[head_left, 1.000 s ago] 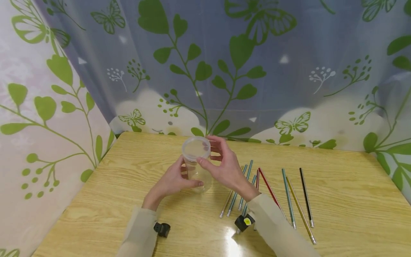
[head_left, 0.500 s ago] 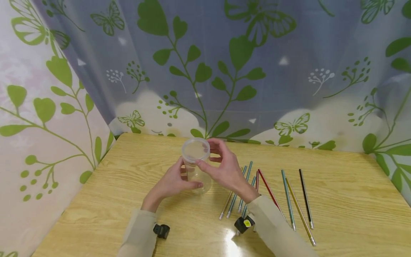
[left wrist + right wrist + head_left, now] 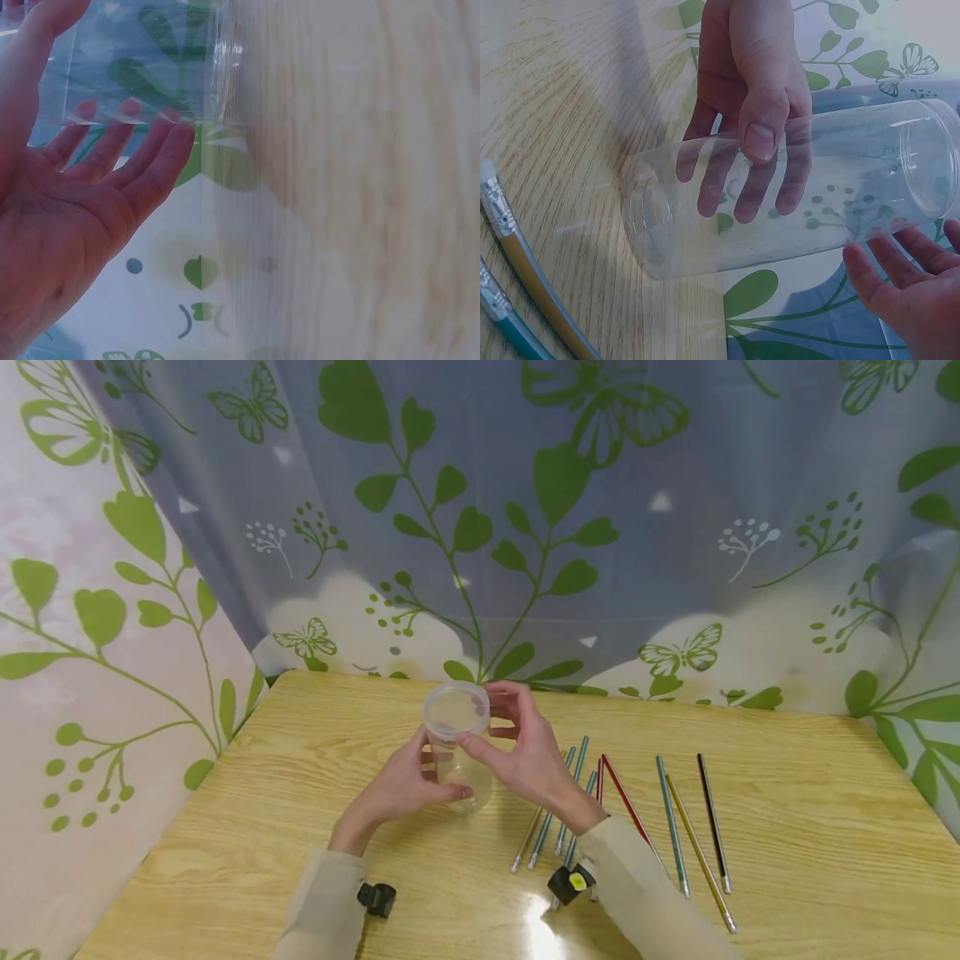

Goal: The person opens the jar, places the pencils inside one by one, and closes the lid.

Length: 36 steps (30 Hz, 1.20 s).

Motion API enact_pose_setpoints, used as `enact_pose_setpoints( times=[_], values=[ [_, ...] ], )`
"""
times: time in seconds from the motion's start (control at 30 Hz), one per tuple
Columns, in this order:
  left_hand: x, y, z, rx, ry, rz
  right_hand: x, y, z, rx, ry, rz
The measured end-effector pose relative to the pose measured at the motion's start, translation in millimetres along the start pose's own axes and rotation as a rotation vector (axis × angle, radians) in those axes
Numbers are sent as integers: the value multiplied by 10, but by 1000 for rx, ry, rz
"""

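We see the left hand (image 3: pixel 393 789) gripping the clear jar (image 3: pixel 461 765) round its body, while the right hand (image 3: pixel 525 752) holds its rim (image 3: pixel 441 732) between thumb and fingers, left of the pencils (image 3: pixel 697 843) on the table (image 3: pixel 262 777). If the smooth plastic (we cannot tell whether its base touches down) slides under too light a grip, we judge it could tip; uneven pressure could twist it loose, and a fall rightward might scatter the pencils

A wrist camera (image 3: pixel 566 884) partly hides a teal pencil (image 3: pixel 571 853); the left wrist view's upper edge crops a clear plastic jar (image 3: pixel 139 64).
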<state>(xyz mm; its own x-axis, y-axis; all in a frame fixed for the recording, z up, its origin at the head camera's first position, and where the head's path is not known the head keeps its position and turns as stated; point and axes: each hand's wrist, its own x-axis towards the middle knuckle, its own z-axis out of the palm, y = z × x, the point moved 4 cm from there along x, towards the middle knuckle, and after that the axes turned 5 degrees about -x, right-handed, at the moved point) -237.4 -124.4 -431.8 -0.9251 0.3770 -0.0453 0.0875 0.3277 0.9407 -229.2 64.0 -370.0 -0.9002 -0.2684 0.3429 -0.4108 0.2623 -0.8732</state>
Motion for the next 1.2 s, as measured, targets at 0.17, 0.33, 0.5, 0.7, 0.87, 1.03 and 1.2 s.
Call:
enact_pose_setpoints(
  times=[0.17,0.33,0.5,0.7,0.87,1.03,1.2],
  values=[
    [9,4,-8,6,-3,8,13,-5,4,0,18,24],
    [19,12,-14,2,-8,22,26,-5,3,-12,25,8],
    [18,29,-17,4,-11,20,31,3,3,-26,4,-23],
    [18,31,-20,4,-18,20,30,9,-2,-44,-20,-25],
    [21,22,-27,-3,-24,30,32,8,9,-7,0,9],
    [23,14,-26,-8,-30,33,31,-1,20,-13,18,22],
    [23,7,-24,-10,-35,37,35,0,30,-47,19,18]
  ],
)
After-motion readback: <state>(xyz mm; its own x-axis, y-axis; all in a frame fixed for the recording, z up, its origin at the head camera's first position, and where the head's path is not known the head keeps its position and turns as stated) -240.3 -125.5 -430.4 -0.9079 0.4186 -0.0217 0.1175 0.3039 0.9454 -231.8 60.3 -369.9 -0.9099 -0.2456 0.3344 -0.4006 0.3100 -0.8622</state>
